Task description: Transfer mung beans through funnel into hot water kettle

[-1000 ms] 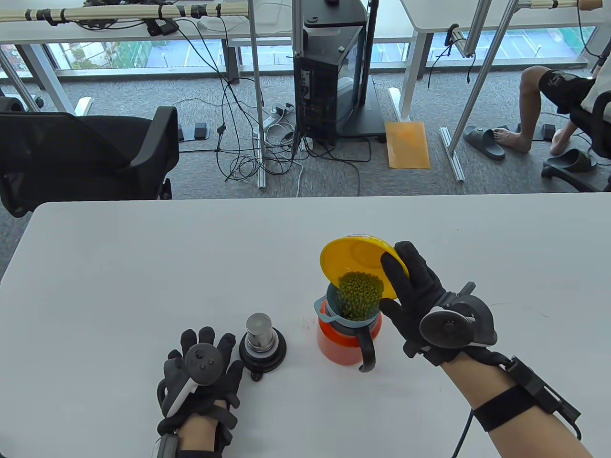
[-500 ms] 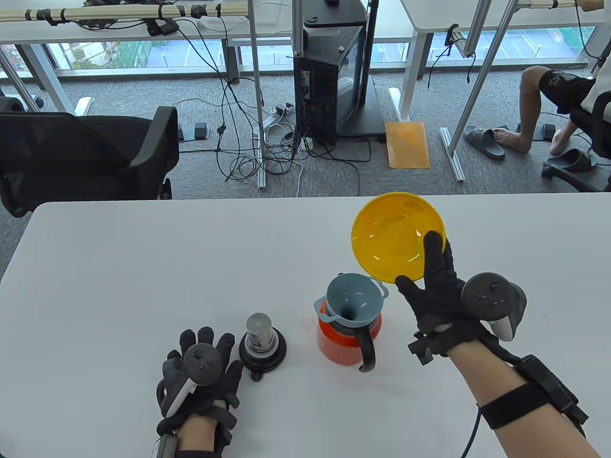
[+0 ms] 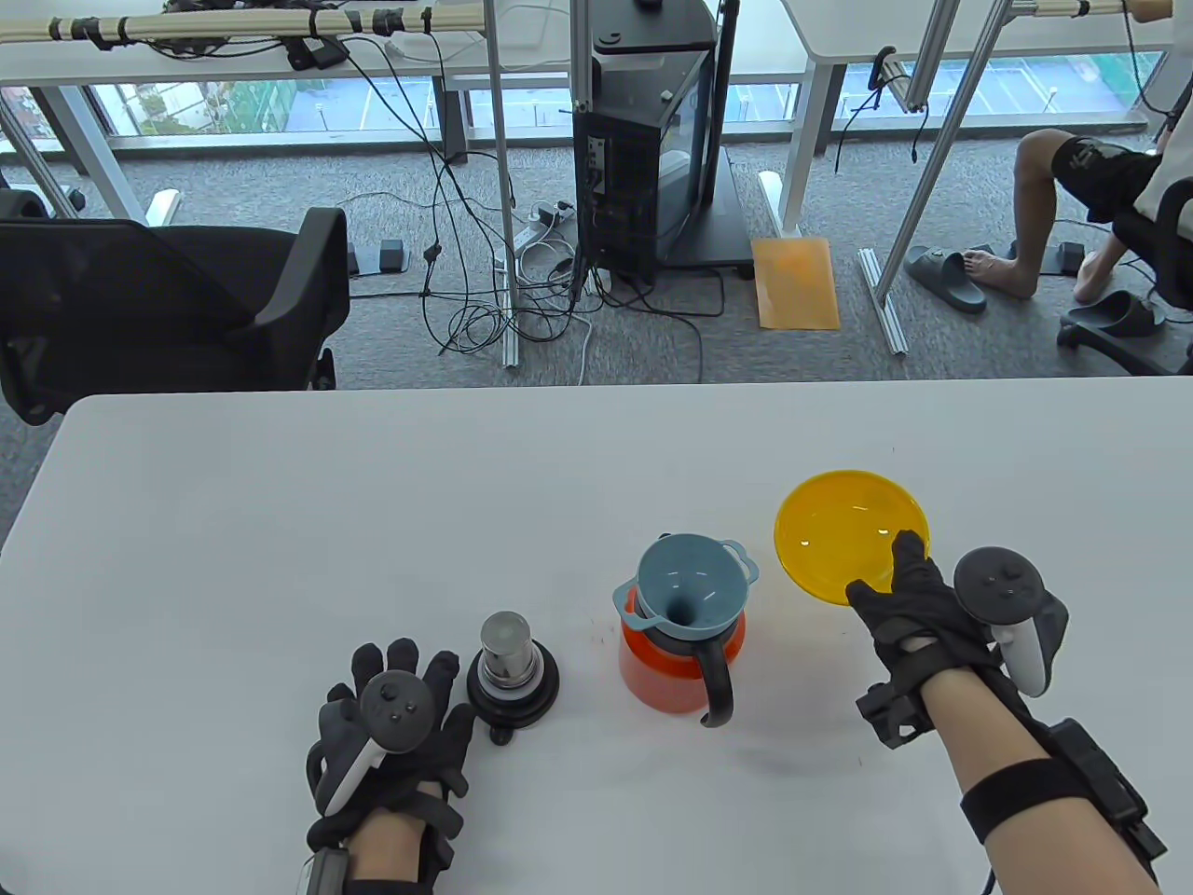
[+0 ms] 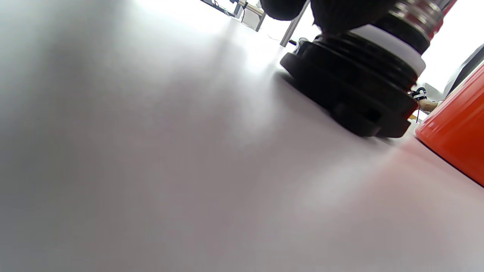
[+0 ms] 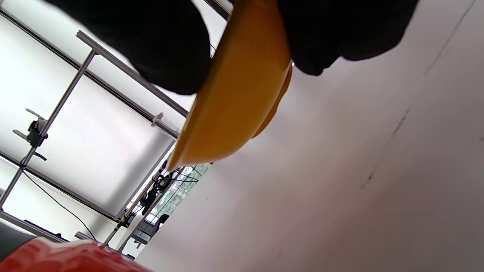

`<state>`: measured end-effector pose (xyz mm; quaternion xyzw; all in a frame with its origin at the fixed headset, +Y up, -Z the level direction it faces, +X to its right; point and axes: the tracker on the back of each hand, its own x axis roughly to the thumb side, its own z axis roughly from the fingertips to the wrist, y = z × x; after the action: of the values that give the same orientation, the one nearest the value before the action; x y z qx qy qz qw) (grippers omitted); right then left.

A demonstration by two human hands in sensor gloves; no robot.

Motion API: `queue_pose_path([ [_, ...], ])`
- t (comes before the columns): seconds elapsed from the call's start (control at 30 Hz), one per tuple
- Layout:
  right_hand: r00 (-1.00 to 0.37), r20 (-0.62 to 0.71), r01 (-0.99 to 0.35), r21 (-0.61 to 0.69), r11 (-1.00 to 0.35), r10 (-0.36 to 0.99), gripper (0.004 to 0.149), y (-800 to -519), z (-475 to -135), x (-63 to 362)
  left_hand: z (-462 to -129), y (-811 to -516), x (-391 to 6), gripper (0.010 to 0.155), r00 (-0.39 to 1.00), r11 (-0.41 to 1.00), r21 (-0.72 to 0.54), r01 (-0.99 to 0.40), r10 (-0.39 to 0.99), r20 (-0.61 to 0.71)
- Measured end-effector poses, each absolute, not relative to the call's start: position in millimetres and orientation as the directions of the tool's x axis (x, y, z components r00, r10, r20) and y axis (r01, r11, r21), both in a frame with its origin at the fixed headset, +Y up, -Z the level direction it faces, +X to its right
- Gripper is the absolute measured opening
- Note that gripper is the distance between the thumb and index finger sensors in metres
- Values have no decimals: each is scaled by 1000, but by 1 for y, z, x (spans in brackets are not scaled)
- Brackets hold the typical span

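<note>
Looking down at the white table point(image 3: 280, 522), we start with its broad surface, which carries everything in play. Next in size is the orange kettle point(image 3: 666, 667), standing upright near the middle of the near half, its black handle turned toward us. The blue-grey funnel point(image 3: 694, 583) sits in the kettle's mouth, and we see no beans in its bowl; whether any lie inside the kettle we cannot tell. To the right of the funnel, apart from it, is the yellow bowl point(image 3: 843, 536), open side up and showing nothing inside it. Our right hand point(image 3: 918, 615) grips the bowl at its near rim; in the right wrist view the gloved fingers point(image 5: 151, 41) pinch the yellow wall from both sides, and the bowl appears tilted just above the table, though we cannot tell whether any part touches. Our left hand point(image 3: 391, 746) rests flat on the table with fingers spread, holding nothing. Just beside its fingertips stands the kettle lid point(image 3: 511, 667), a black disc with a metal cylinder rising from it; the left wrist view shows a dark fingertip point(image 4: 287, 7) close over the lid.
</note>
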<state>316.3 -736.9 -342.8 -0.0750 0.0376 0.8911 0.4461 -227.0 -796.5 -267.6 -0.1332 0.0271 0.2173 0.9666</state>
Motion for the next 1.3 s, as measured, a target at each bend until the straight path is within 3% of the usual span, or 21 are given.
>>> queue_pose_path([
  [0.3, -573, -256, -818, 109, -565, 779, 86, -777, -337, 321, -268, -796, -227, 68, 906, 871, -248, -424, 409, -113],
  [0.4, -593, -223, -802, 70, -594, 774, 85, -777, -335, 321, -268, -796, -227, 68, 906, 873, -242, -423, 408, -111],
  [0.5, -651, -251, -757, 148, -636, 716, 87, -780, -333, 322, -268, -796, -227, 68, 904, 872, -237, -428, 413, -110],
  [0.6, -654, -238, -753, 117, -647, 718, 88, -776, -330, 323, -268, -796, -226, 68, 905, 873, -238, -426, 412, -106],
  [0.83, -655, -35, -752, 125, -647, 755, 87, -739, -331, 301, -268, -797, -225, 68, 907, 874, -243, -422, 410, -99],
  [1.07, -643, 318, -684, 170, -709, 697, 83, -685, -328, 242, -268, -797, -224, 68, 906, 872, -246, -423, 412, -98],
  [1.3, -582, 498, -657, 179, -733, 643, 70, -664, -322, 202, -268, -797, -223, 68, 904, 871, -243, -427, 416, -98],
])
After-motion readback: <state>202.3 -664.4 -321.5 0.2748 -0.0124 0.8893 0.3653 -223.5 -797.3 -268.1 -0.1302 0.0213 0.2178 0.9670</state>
